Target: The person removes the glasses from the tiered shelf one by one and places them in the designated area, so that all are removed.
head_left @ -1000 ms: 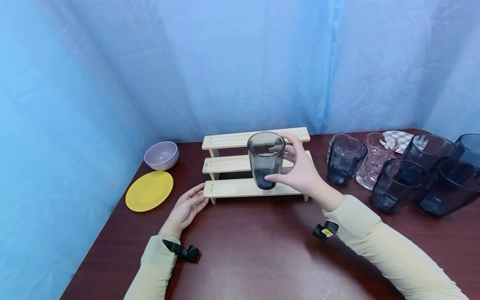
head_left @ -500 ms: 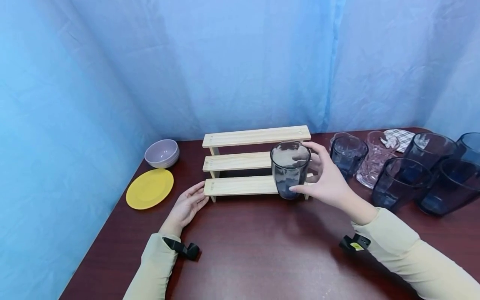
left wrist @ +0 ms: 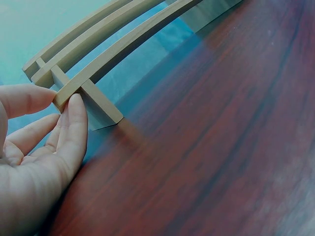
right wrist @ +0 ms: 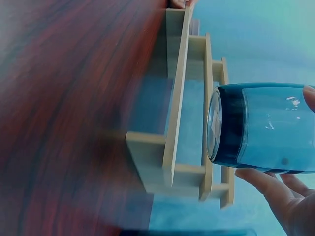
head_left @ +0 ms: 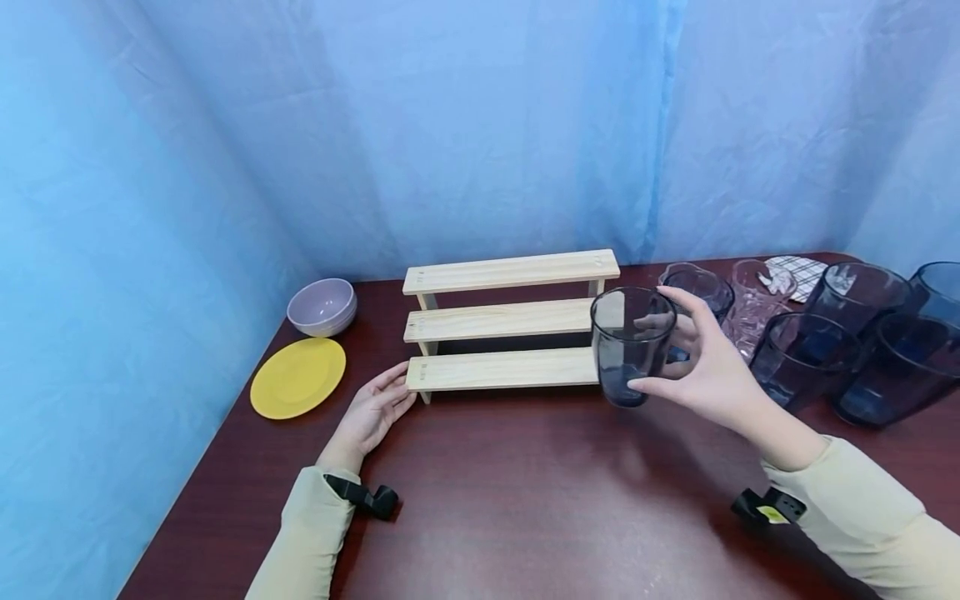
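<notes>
My right hand (head_left: pixel 708 367) grips a dark, see-through drinking glass (head_left: pixel 618 367), thumb low on its near side and fingers behind it. The glass is upright, raised in front of the right end of a three-step wooden display stand (head_left: pixel 510 368). In the right wrist view, the glass (right wrist: pixel 266 128) shows its thick base beside the steps. My left hand (head_left: pixel 375 414) pinches the left corner of the stand's lowest step. The left wrist view shows that hand (left wrist: pixel 54 142) with one digit at the board's end (left wrist: pixel 74 88) and a fingertip under it.
Several dark glasses (head_left: pixel 896 392) stand at the right, along with a clear patterned glass (head_left: pixel 750 325). A white checked round piece (head_left: pixel 798 275) lies behind them. At the left are a lilac bowl (head_left: pixel 322 307) and a yellow plate (head_left: pixel 298 379). Blue curtains (head_left: pixel 480 125) hang behind the table.
My right hand has carried the glass rightward and slightly down, from before the stand's middle to its right end. My left hand stays at the stand's left corner.
</notes>
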Available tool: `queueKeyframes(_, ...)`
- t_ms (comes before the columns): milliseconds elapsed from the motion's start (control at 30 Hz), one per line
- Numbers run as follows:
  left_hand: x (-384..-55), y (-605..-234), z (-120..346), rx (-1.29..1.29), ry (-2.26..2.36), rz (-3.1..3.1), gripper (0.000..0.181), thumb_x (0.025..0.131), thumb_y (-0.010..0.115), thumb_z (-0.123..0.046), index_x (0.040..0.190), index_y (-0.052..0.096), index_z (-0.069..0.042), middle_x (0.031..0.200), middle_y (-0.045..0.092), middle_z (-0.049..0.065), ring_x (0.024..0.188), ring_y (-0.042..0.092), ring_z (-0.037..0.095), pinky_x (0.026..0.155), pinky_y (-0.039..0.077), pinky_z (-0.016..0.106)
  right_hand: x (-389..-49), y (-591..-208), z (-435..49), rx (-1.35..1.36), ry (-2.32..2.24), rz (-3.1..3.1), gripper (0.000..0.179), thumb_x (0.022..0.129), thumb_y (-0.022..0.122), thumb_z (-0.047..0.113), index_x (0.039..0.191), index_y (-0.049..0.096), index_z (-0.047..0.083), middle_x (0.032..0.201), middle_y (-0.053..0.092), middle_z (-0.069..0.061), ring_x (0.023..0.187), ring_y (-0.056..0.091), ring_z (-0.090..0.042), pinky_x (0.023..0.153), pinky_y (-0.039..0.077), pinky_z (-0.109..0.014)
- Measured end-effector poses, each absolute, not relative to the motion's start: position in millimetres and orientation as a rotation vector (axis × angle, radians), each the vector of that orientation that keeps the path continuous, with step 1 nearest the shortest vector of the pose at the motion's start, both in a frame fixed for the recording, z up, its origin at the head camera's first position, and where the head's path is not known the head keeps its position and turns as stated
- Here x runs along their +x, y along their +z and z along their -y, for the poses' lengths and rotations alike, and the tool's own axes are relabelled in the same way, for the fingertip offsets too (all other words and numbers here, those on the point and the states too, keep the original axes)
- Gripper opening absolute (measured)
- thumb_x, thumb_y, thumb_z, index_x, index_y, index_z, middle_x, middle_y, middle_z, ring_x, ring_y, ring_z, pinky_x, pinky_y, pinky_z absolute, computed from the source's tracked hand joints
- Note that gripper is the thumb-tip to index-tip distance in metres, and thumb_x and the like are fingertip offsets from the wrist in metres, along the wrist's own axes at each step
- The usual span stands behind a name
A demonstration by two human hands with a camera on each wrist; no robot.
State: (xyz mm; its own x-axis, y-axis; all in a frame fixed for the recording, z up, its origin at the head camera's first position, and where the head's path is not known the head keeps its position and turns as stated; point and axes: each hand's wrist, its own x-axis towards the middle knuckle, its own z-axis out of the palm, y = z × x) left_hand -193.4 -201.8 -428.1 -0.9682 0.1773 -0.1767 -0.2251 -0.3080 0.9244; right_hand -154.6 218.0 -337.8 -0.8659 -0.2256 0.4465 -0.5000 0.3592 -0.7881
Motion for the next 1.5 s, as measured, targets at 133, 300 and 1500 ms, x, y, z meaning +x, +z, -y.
queueKeyframes(133, -193, -427, 202, -0.067, 2.357, -1.674, 0.056, 0.096, 0.036, 0.009, 0.149, 0.018, 0.004, 0.104, 0.058, -0.005, 0.089, 0.061, 0.002, 0.082, 0.050, 0.016, -149, -340, -231, 0.605, 1.480, 2.408, 0.108, 0.064, 0.081, -0.009, 0.149, 0.020, 0.018, 0.115, 0.054, 0.021, 0.098, 0.057, 0.012, 0.064, 0.055, -0.018)
queueKeyframes(300, -192, -427, 203, -0.084, 2.357, -1.678, 0.057, 0.096, 0.037, 0.008, 0.149, 0.018, 0.003, 0.105, 0.058, -0.005, 0.090, 0.061, 0.003, 0.081, 0.050, 0.017, -142, -344, -243, 0.506, 1.407, 2.522, 0.106, 0.066, 0.084, 0.001, 0.149, 0.021, 0.021, 0.118, 0.057, 0.003, 0.093, 0.055, 0.014, 0.064, 0.055, -0.019)
queueKeyframes(1500, -192, -428, 202, -0.063, 2.361, -1.678, 0.056, 0.096, 0.036, 0.007, 0.149, 0.018, 0.003, 0.105, 0.058, -0.005, 0.090, 0.061, 0.002, 0.082, 0.051, 0.017, -134, -369, -278, 0.289, 1.224, 2.669, 0.108, 0.063, 0.086, 0.003, 0.146, 0.017, 0.007, 0.130, 0.043, -0.037, 0.110, 0.059, -0.037, 0.071, 0.055, -0.045)
